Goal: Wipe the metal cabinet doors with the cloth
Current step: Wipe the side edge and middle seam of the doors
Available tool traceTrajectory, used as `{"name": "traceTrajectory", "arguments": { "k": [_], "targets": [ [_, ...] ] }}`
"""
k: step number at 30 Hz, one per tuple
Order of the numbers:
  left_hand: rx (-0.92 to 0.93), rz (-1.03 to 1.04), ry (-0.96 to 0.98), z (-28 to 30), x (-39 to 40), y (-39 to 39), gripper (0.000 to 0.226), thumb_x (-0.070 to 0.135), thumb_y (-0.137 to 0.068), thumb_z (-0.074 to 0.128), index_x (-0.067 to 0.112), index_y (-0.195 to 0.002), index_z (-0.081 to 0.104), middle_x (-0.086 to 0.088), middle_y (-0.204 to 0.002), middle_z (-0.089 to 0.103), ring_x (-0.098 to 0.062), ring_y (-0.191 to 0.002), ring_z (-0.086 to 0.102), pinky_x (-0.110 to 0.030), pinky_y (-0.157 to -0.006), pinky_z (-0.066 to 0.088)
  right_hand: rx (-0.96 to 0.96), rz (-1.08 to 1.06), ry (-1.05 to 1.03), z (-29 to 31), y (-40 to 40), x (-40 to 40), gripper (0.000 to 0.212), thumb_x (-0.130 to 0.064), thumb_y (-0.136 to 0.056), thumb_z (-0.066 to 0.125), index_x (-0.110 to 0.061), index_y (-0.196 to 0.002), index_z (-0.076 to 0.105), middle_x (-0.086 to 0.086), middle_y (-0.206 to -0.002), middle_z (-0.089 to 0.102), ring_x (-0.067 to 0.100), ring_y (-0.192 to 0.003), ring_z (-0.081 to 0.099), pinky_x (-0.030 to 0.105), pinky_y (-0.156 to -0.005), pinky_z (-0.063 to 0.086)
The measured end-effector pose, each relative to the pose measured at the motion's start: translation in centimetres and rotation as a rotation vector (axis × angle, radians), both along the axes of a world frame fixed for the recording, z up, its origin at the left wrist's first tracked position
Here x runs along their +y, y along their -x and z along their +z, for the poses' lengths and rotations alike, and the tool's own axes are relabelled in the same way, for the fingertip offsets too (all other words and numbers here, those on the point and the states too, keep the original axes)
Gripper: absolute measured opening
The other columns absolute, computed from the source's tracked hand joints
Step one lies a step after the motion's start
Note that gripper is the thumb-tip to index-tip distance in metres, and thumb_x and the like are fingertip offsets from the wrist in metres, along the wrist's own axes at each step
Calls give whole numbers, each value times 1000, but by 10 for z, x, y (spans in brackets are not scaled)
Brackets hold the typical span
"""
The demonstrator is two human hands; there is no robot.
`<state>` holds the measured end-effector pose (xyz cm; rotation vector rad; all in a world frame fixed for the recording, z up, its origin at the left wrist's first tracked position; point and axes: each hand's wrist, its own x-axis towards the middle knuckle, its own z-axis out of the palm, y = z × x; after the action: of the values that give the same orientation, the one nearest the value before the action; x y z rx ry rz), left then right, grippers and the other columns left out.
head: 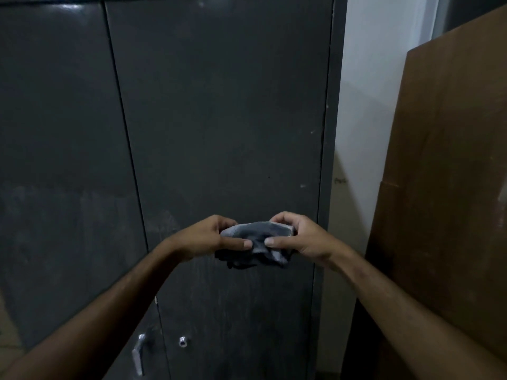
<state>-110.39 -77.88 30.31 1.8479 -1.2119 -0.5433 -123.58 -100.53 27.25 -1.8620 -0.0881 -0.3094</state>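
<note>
— What's that in front of the cabinet?

— A small grey cloth, bunched up, held between both hands just in front of the right-hand metal cabinet door. It sits a little toward five o'clock of the view's centre. I'd judge it isn't pressed to the metal yet, though the light is poor and I can't be sure of the gap.

— How will it handle?

— Soft and limp, I'd say, and light. It sags below the thumbs and a dark edge dangles at six o'clock. Nothing to break. It should fold into a pad easily; best to take it by the bunched middle so the loose ends don't trail.

— And the hands?

— The left hand grips the cloth's nine o'clock end, thumb laid over the front, fingers curled behind. The right hand does the same at three o'clock, thumb pressing the fabric, fingers wrapped over the top. Both are clenched on it; the thumb tips nearly meet in the middle.

— The doors themselves?

— Dark grey, smooth, with faint smears. The left door lies at nine o'clock, a metal handle down at seven o'clock. Brown cardboard leans at three o'clock.
</note>
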Motion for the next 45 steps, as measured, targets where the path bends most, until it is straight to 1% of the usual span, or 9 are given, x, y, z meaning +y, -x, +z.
{"name": "traceTrajectory", "arguments": {
  "k": [3,10,15,20,25,29,33,38,45],
  "targets": [
    [272,-93,-24,1,-1,-3,68,56,-85,80,-2,-119,71,-17,-115,75,-29,-102,72,-35,-87,58,-4,35,59,14,-9,0,39,-12,-82,86,-7,-113,62,4,-97,68,16,-89,65,28,-73,54],
    [119,165,190,-5,-16,11,18,22,-103,64,9,-112,73,-10,-97,80,-24,-87,76,-39,-78,62,-165,-152,160,52,-20,6,38,-24,-84,84,-11,-114,64,9,-111,72,24,-103,71,35,-89,61],
    [-456,678,717,-12,-29,-5,27,19,-95,65,18,-122,60,-3,-109,66,-19,-90,65,-41,-68,55,-576,-604,253,82,-28,-28,23,-39,-91,74,-20,-98,64,2,-93,67,22,-87,64,44,-79,58],
    [-1197,948,656,24,-60,-55,76,5,-90,58,18,-161,35,-19,-135,44,-35,-102,42,-46,-80,40,-836,-975,598,102,-44,-51,25,-39,-93,63,-19,-107,59,1,-111,54,18,-107,48,40,-85,50],
    [-1471,824,449,-22,-115,-70,69,59,-103,47,25,-162,37,-14,-151,32,-40,-133,35,-55,-110,33,-875,-1044,1075,93,-69,-61,43,-33,-96,58,-9,-132,59,16,-148,48,35,-138,39,47,-114,34],
    [-1632,601,483,-83,-108,-95,60,52,-107,45,29,-161,35,-14,-166,29,-47,-158,11,-60,-129,10,-896,-905,1309,79,-78,-74,52,-19,-103,50,0,-151,43,21,-164,28,41,-154,20,57,-126,14],
    [-1708,427,450,-105,-62,-119,53,49,-110,42,35,-161,35,-11,-160,40,-47,-158,13,-67,-127,12,-926,-908,1318,78,-81,-78,52,-16,-105,47,1,-154,38,22,-165,27,41,-154,20,56,-127,14],
    [-1289,801,631,-17,-95,-101,50,49,-107,48,26,-151,54,-13,-167,34,-59,-154,13,-72,-124,-2,-970,-904,1250,78,-86,-80,49,-12,-107,43,2,-153,39,22,-163,30,40,-153,23,57,-126,16],
    [-1720,215,309,-130,-81,-83,58,47,-105,52,37,-160,41,-1,-168,38,-43,-159,19,-70,-121,25,-1005,-808,1148,80,-83,-81,47,-10,-107,38,4,-152,38,22,-162,32,39,-154,23,54,-127,14]
  ]
}}
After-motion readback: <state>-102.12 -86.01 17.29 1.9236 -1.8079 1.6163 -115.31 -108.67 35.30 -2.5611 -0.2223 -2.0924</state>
